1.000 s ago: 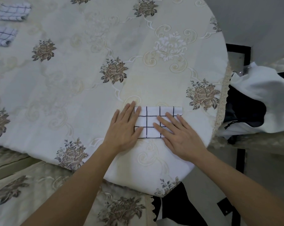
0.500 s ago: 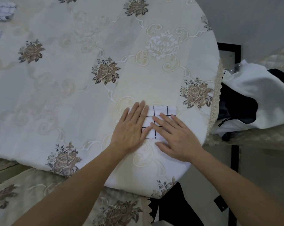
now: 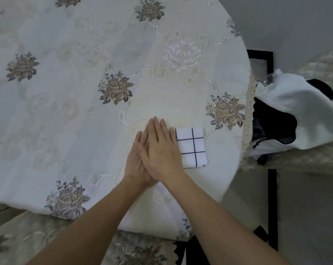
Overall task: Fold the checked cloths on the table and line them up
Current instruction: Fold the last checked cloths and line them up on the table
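Near the right edge of the table (image 3: 228, 169), the checked cloth (image 3: 192, 148) lies folded small. The right hand (image 3: 161, 150) overlaps the left hand (image 3: 134, 163), both flat with fingers straight, gripping nothing, apparently pressing its left part. Lining it up looks left to do.

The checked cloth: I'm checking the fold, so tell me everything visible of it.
The checked cloth is white, thin-looking fabric with a dark grid of lines, folded into a small flat rectangle; layered edges show along its near side. It lies on the table near its right rim. The right hand, flat and laid over the left hand, covers its left part, so that end is hidden.
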